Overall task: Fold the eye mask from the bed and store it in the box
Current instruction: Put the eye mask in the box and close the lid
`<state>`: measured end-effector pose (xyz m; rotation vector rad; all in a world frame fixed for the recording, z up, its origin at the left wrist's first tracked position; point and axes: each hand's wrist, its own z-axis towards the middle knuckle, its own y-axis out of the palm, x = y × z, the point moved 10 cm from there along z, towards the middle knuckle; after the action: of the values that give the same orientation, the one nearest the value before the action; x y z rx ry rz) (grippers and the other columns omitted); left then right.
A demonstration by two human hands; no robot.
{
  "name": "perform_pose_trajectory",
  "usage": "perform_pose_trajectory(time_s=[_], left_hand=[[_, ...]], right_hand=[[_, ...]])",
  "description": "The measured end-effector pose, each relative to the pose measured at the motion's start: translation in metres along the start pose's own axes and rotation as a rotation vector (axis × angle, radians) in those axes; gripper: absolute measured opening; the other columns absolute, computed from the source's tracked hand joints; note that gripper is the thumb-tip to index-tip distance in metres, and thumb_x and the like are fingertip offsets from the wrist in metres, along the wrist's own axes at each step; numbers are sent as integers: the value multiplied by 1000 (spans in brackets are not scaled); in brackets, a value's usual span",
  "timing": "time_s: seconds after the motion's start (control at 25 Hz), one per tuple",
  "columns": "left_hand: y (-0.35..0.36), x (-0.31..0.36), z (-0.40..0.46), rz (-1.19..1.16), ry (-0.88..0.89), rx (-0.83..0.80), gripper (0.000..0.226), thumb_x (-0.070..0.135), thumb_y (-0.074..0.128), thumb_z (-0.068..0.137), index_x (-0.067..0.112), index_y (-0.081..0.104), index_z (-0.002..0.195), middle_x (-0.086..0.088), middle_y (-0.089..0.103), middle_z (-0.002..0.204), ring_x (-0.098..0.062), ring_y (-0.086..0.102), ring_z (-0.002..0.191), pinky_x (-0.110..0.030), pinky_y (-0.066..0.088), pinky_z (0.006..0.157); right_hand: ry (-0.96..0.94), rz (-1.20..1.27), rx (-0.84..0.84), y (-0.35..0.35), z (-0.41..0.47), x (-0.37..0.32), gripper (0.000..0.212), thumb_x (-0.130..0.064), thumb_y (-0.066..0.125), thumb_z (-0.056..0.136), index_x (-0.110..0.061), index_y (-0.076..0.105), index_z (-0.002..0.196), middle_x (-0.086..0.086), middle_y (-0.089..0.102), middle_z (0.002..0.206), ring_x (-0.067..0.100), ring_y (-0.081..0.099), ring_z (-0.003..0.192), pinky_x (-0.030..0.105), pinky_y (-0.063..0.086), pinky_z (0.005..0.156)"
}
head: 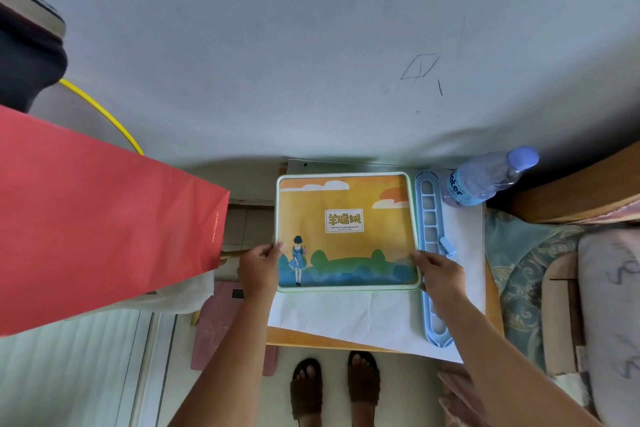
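While both arms reach forward, left hand (259, 265) and right hand (439, 270) clasp the flat orange illustrated box (346, 232) — one per side — on the counter (491, 308).

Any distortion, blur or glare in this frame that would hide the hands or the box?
Head view: strong wide-angle bending curves the wall and edges; corners look soft. Centre is sharp: the box label reads clearly, no glare. Left hand and right hand are evenly lit at its sides.
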<state>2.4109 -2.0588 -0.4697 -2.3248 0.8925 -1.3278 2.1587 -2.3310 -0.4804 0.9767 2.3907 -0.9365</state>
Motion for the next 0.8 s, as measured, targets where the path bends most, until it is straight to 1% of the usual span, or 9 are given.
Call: perform_pose_trajectory(time_s=[0.12,0.24,0.28,0.44,0.52,0.6,0.68,0.76,0.8], left_hand=[[1,-8,5,-42,-40,-11,30,23,68,83,-4,70,97,-21,73,96,-27,64,85,-30,46,74],[3,-11,12,-28,-55,-27,27,24,68,84,-2,70,92,-19,74,95,-29,65,87,-32,47,76],[3,-12,12,-21,-66,-27,27,24,67,84,-1,70,91,-19,74,94,-28,65,86,-33,47,76],[4,-5,10,0,-66,-12,25,20,66,85,-4,68,87,-21,72,92,-28,63,82,-28,42,70],[3,3,11,4,-20,25,24,18,64,86,-5,68,89,-22,73,92,-28,63,80,-27,39,68],[1,13,17,37,34,57,25,18,61,88,-5,69,93,-22,72,93,-24,58,76,-27,39,67],[3,22,23,79,84,55,26,18,58,90,-5,68,95,-22,71,92,-24,57,76,-29,39,66],[7,28,29,138,112,39,28,23,55,92,-2,67,86,-18,69,82,-25,54,73,-28,36,62],[9,31,30,170,119,35,35,27,50,94,2,62,73,-14,64,71,-24,51,69,-27,33,56]], right_hand=[[79,2,3,1,6,6,22,-23,68,83,-7,72,97,8,67,87,27,62,84,48,54,90],[97,-50,41,2,9,2,19,-21,68,83,-6,72,94,3,64,75,26,60,78,45,56,86],[106,-63,50,1,8,0,18,-20,68,84,-6,72,94,3,64,74,26,59,77,45,56,85],[96,-49,34,0,0,-1,23,-24,67,84,-6,71,98,8,66,87,27,60,80,44,55,85],[70,-48,25,2,-1,-3,26,-26,66,85,-6,71,100,11,68,91,30,63,84,44,55,86],[41,-36,18,6,-2,-6,26,-25,65,86,-5,71,102,14,70,96,31,64,88,44,54,89],[-8,-49,0,9,-2,-12,26,-24,62,87,-5,70,104,12,69,96,27,61,85,38,52,85],[-47,-75,-16,12,-1,-19,27,-25,56,91,-4,70,100,10,66,88,25,58,82,32,47,75],[-60,-105,-17,13,0,-22,31,-27,49,94,-4,69,94,9,63,83,26,55,80,32,44,71]])
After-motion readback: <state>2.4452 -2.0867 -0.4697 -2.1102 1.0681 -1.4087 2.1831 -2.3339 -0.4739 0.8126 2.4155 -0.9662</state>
